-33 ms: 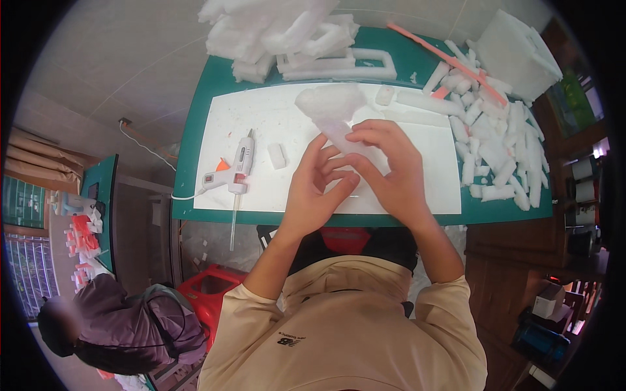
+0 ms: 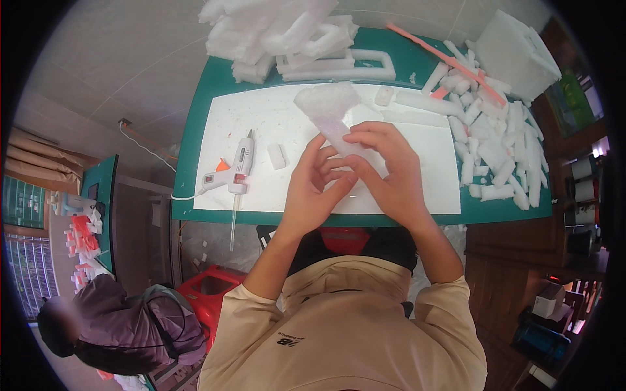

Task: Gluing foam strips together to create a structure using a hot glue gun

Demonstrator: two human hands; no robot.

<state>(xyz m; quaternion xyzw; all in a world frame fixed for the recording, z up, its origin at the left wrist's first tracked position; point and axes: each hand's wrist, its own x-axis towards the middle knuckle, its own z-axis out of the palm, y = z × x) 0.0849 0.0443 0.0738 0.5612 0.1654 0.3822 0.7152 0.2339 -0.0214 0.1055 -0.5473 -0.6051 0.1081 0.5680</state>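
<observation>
Hands meet over the near edge of the white rectangular work sheet (image 2: 417, 176) that lies on the green table (image 2: 195, 137): the left hand (image 2: 313, 189) has its fingers curled against the narrow near end of the white foam cone-shaped piece (image 2: 329, 114), and the right hand (image 2: 391, 173) lies cupped over that same end, fingers closed round it, so both hands grip the piece rather than lying flat. The piece sits above the middle of the sheet, touching both hands. To do this well, I judge, the grip should stay light, since such foam probably dents and crumbles, with the fingertips spread along the stem instead of pinching one spot. Its long axis runs from the hands away and slightly leftward, with the wide, rough flared end pointing toward the far edge of the table. Left of the hands, apart from them, lies a white glue gun with an orange trigger (image 2: 235, 171), and beside it a small white foam block (image 2: 277, 156). Farther off, a heap of white foam offcuts (image 2: 280, 32) crowds the far edge, and short white foam sticks (image 2: 495, 156) pile at the right.
</observation>
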